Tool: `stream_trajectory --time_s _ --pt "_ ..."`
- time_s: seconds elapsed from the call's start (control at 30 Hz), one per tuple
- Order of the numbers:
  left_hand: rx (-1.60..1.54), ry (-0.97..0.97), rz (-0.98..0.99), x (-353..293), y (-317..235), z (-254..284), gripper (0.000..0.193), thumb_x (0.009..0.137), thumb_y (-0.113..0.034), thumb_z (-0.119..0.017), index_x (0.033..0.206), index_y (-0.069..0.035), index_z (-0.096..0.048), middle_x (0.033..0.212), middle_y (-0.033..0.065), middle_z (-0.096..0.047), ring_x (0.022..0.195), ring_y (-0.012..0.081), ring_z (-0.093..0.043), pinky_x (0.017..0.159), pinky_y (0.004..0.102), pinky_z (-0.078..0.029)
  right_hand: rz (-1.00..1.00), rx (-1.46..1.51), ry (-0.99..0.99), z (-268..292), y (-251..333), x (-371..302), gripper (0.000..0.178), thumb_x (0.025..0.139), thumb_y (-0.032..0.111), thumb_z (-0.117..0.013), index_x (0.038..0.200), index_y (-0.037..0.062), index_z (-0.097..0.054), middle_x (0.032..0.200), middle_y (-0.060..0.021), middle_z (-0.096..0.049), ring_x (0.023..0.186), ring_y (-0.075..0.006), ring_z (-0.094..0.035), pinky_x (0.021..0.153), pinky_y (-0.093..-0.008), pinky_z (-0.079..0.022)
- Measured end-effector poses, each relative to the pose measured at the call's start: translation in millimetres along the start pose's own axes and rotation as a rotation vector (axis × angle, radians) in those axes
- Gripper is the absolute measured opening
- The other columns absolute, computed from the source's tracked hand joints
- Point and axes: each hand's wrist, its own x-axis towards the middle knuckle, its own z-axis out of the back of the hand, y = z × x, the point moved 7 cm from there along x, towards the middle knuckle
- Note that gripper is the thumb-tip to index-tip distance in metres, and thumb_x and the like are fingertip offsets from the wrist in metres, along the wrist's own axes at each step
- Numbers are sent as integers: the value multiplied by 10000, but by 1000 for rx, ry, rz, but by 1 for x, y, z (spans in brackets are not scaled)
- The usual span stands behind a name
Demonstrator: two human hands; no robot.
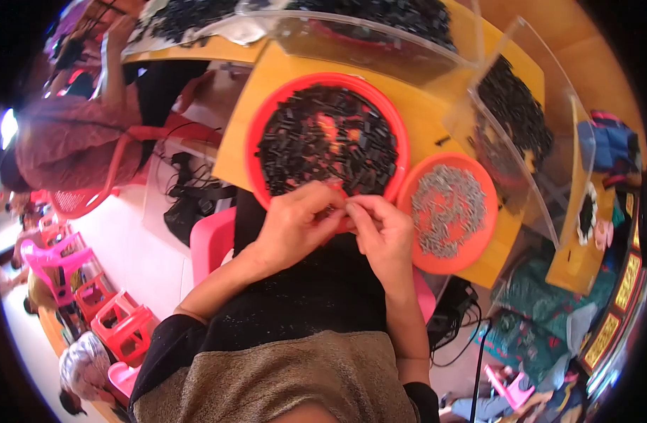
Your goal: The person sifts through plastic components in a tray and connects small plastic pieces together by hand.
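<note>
My left hand (300, 220) and my right hand (381, 225) meet at the near rim of a large red basin (254, 134). Both are closed in a pinch, fingertips almost touching. Whatever lies between the fingers is too small and covered to make out. Small black rectangular pieces (295, 141) fill the basin in a loose heap. To its right, close beside my right hand, a smaller orange-red bowl (416, 250) holds many small silvery metal pieces (450, 208).
A yellow table (256, 88) bears both vessels. Clear plastic panels (380, 49) fence off more black pieces (514, 106) at the back and right. At left a person (76, 141) sits on a red chair (80, 201). Red stools (122, 328) stand on the floor.
</note>
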Motion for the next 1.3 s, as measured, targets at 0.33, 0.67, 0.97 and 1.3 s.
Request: stream_trajectory --time_s 0.33,0.67,0.97,1.3 --pt "-112 -31 157 0 11 3 126 955 91 -759 1068 34 -758 994 75 -772 888 153 -746 792 285 -586 -40 254 175 -4 -7 13 129 1079 74 -706 1162 -15 -751 841 -19 -727 566 -29 -543 499 -214 -395" --pt "-64 -85 193 1 25 32 96 989 -2 -770 1084 2 -788 908 47 -752 792 136 -700 736 272 -541 230 251 -122 16 11 -2 111 1120 51 -618 1217 2 -641 910 -58 -713 588 -26 -527 519 -195 -401" --pt "298 -147 60 12 22 56 185 926 3 -797 1105 -40 -805 946 116 -736 828 272 -751 734 352 -582 247 224 -106 6 10 2 114 1144 92 -595 1203 -5 -601 909 -75 -701 562 -32 -514 497 -190 -399" --pt "419 -76 -63 32 39 38 181 933 -80 -782 1113 -66 -780 969 94 -709 885 340 -732 764 448 -586 218 181 -99 0 17 0 95 1136 63 -601 1194 -11 -615 893 -66 -696 565 -30 -518 498 -190 -394"
